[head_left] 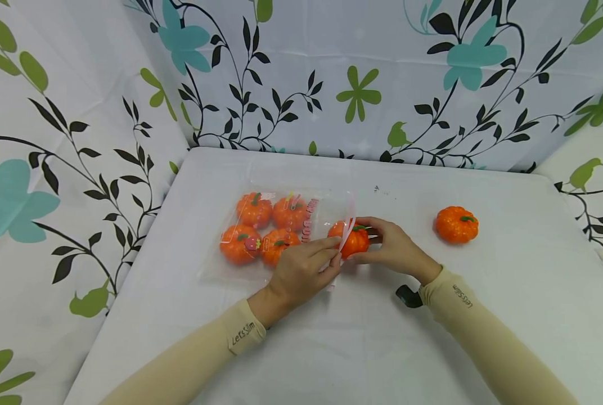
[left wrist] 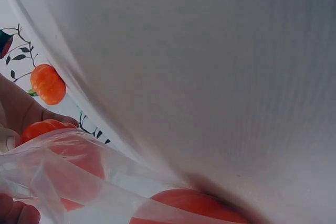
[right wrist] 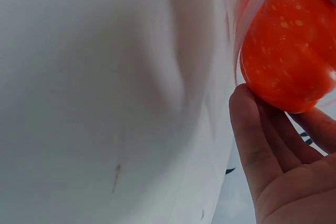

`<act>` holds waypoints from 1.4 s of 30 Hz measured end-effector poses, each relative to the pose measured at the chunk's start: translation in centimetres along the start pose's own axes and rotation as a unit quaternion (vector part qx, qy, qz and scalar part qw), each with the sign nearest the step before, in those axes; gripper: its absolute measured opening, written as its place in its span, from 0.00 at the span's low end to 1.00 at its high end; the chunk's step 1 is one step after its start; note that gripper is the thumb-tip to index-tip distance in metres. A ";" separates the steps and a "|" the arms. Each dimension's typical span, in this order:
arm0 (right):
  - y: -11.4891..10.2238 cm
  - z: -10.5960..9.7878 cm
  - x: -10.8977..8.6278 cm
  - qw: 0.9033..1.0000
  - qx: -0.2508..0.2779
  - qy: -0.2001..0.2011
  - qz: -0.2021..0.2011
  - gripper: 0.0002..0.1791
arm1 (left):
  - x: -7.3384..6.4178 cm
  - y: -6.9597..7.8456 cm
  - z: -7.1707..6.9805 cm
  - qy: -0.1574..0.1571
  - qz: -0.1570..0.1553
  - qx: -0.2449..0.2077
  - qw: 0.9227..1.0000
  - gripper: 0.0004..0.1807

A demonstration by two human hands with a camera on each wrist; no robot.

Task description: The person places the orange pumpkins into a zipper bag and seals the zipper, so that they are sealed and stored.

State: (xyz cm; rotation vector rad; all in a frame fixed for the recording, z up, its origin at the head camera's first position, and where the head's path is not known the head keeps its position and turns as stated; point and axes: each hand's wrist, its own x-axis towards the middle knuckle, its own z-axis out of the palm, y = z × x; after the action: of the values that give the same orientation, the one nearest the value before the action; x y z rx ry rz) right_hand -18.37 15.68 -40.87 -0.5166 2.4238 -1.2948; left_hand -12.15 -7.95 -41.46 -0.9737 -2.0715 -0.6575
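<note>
A clear zip bag (head_left: 212, 270) with pink print lies on the white table, several small orange pumpkins (head_left: 239, 245) inside it. My left hand (head_left: 304, 269) pinches the near edge of the bag's mouth at its right end. In my right hand (head_left: 395, 247) is another pumpkin (head_left: 358, 242), gripped between thumb and fingers and partly within the bag's opening. The right wrist view shows that speckled pumpkin (right wrist: 289, 45) against the fingers, with the bag's film along its side. Through the film, the left wrist view shows a pumpkin (left wrist: 73, 166) at the opening.
One more pumpkin (head_left: 456, 225) with a green stem sits on the table to the right of my right hand. A dark strap piece (head_left: 409, 296) shows beside the right wrist. Patterned cloth (head_left: 301, 73) with leaves and flowers hangs behind the white table (head_left: 301, 349).
</note>
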 end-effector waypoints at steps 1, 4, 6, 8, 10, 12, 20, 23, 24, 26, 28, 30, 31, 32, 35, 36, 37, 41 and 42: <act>-0.1 0.2 0.2 1.000 -0.001 -0.003 -0.003 0.46 | 0.0 0.0 0.0 -0.001 0.000 0.001 1.000 0.05; -0.5 0.9 0.7 1.000 -0.014 -0.009 -0.021 0.42 | 0.0 0.2 -0.1 -0.001 0.003 0.009 1.000 0.05; -0.9 1.3 1.0 0.999 -0.021 -0.015 -0.037 0.39 | -0.1 0.2 -0.1 0.000 0.004 0.009 1.000 0.06; -1.1 1.7 1.3 0.998 -0.023 -0.021 -0.048 0.37 | -0.1 0.2 0.0 0.004 0.007 0.011 1.000 0.06; -1.3 2.2 1.5 0.998 -0.025 -0.026 -0.056 0.37 | -0.2 0.2 0.1 0.005 0.008 0.009 1.000 0.06; -1.4 2.6 1.7 0.997 -0.027 -0.030 -0.064 0.38 | -0.2 0.3 0.1 0.006 0.008 0.005 1.000 0.05; -1.7 4.0 2.5 0.989 -0.065 -0.036 -0.127 0.37 | -0.2 0.5 0.2 0.006 0.013 -0.001 1.000 0.07; -1.8 4.4 2.6 0.982 -0.085 -0.034 -0.163 0.35 | -0.4 0.5 0.4 0.006 0.018 -0.001 1.000 0.06; -1.7 4.5 2.7 0.980 -0.093 -0.032 -0.170 0.35 | -0.4 0.4 0.5 0.007 0.020 -0.001 1.000 0.07; -1.8 4.6 2.7 0.978 -0.101 -0.032 -0.178 0.34 | -0.5 0.4 0.7 0.007 0.020 -0.003 1.000 0.07; -1.8 4.7 2.7 0.978 -0.098 -0.033 -0.178 0.34 | -0.4 0.3 0.8 0.008 0.021 -0.001 1.000 0.08; -1.7 4.7 2.7 0.980 -0.088 -0.038 -0.173 0.35 | -0.4 0.3 0.8 0.012 0.020 0.002 1.000 0.09; -1.7 4.7 2.7 0.982 -0.080 -0.040 -0.169 0.36 | -0.4 0.3 0.7 0.013 0.019 0.002 1.000 0.09; -1.6 4.7 2.7 0.983 -0.071 -0.044 -0.165 0.37 | -0.4 0.3 0.7 0.015 0.019 0.005 1.000 0.10; -1.3 4.4 2.5 0.987 -0.023 -0.061 -0.147 0.41 | -0.5 0.3 0.6 0.016 0.017 0.008 1.000 0.11; -1.2 4.2 2.5 0.988 0.000 -0.070 -0.141 0.42 | -0.5 0.3 0.5 0.014 0.015 0.008 1.000 0.10; -1.1 4.0 2.4 0.988 0.020 -0.077 -0.134 0.42 | -0.4 0.3 0.5 0.013 0.013 0.009 1.000 0.10; -0.6 3.2 2.0 0.987 0.070 -0.090 -0.114 0.38 | -0.2 0.4 0.2 0.003 -0.006 0.004 1.000 0.09; -0.6 2.9 1.9 0.988 0.074 -0.084 -0.107 0.36 | -0.2 0.4 0.2 0.001 -0.011 0.005 1.000 0.09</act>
State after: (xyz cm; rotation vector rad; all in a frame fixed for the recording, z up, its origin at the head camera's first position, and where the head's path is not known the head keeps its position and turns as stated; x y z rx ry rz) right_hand -18.57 12.42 -42.18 -0.8278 2.1621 -1.4390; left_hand -11.81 -7.65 -41.66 -0.9450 -2.0852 -0.6595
